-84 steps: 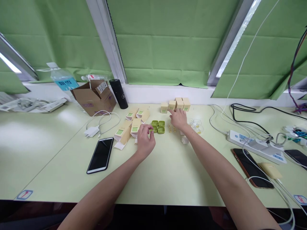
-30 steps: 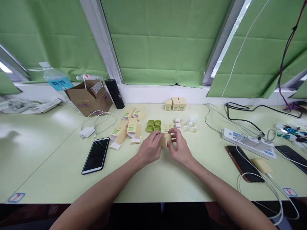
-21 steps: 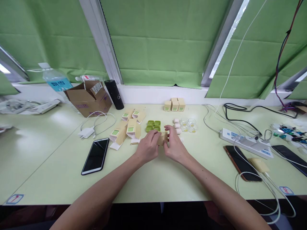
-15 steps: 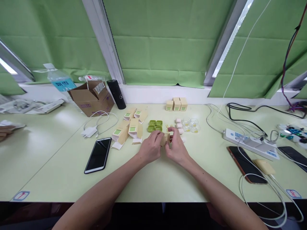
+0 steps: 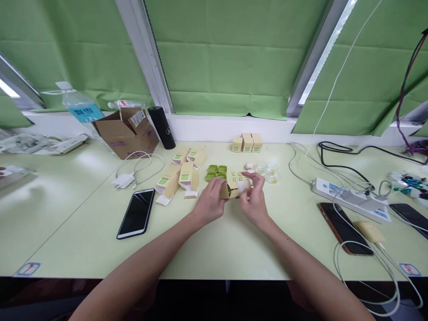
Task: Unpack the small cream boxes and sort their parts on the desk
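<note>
A small tan cardboard box [image 5: 233, 190] is held just above the table between my hands, its flaps standing out at both ends. My left hand [image 5: 210, 201] pinches its left side. With thumb and fingers, my right hand [image 5: 254, 198] grips the right end, where a white inner face shows; the index finger is extended. Just beyond sit several green square cups [image 5: 217, 168], small gold-coloured pieces [image 5: 240, 174], a pale pink block [image 5: 249, 165] and clear round plastic pieces [image 5: 270, 169]. Several opened tan boxes with green labels [image 5: 167, 183] lie to the left.
Three closed tan boxes [image 5: 247, 142] stand at the back. On the left are a phone [image 5: 136, 213], a white charger [image 5: 123, 180], a carton [image 5: 129, 138] and a black flask [image 5: 162, 128]. A power strip [image 5: 351, 199], cables and another phone [image 5: 344, 228] lie right.
The small box has turned and opened out, showing its flaps and white inside. My right hand has shifted slightly right, away from my left. The view has tilted a little.
</note>
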### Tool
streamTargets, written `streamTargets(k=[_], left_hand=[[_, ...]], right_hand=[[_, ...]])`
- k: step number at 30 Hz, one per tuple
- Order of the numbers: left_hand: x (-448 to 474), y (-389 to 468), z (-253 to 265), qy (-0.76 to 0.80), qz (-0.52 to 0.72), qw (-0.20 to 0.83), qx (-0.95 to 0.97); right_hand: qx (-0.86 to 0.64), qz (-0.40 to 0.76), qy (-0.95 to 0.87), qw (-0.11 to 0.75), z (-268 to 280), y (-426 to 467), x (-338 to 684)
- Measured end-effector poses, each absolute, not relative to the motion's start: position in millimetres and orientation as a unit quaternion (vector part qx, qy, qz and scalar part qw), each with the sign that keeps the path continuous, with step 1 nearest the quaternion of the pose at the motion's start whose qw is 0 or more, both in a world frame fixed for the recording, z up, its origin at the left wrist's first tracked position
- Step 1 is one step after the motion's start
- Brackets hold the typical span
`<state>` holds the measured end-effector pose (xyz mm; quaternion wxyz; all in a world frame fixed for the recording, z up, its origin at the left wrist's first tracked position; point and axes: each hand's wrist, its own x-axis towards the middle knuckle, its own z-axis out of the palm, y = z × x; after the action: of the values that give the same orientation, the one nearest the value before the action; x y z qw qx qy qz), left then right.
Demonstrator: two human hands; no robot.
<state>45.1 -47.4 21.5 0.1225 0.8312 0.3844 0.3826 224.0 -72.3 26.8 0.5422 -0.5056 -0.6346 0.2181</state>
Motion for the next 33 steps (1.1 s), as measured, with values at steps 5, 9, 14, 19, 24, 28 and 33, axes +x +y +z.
streamTargets(k=[5, 9, 14, 19, 24, 28, 33], left_hand=[[45.6, -46.5, 20.0, 0.410, 0.388, 0.176, 0.807], [44.9, -45.5, 13.8, 0.378, 0.397, 0.157, 0.821], [44.2, -45.4, 16.3, 0.349, 0.376, 0.137, 0.847], [45.0, -47.0, 20.4, 0.363, 0.382, 0.131, 0.840], [46.6, -49.5, 21.0, 0.358, 0.398, 0.118, 0.836], [47.2, -50.6, 20.4, 0.363, 0.402, 0.091, 0.836], [44.3, -47.6, 16.9, 0.351, 0.404, 0.026, 0.845]], right_hand=[[-0.492, 0.247, -0.609, 0.571, 29.2, -71.5, 227.7], [-0.514, 0.139, -0.658, 0.532, 31.6, -72.2, 231.9], [-0.522, 0.025, -0.697, 0.491, 32.2, -70.7, 237.5], [-0.498, -0.021, -0.722, 0.479, 32.7, -70.1, 236.6], [-0.480, -0.048, -0.736, 0.475, 38.3, -72.1, 234.6], [-0.485, -0.054, -0.725, 0.486, 39.1, -72.6, 235.6], [-0.498, -0.036, -0.730, 0.466, 36.5, -74.1, 233.6]])
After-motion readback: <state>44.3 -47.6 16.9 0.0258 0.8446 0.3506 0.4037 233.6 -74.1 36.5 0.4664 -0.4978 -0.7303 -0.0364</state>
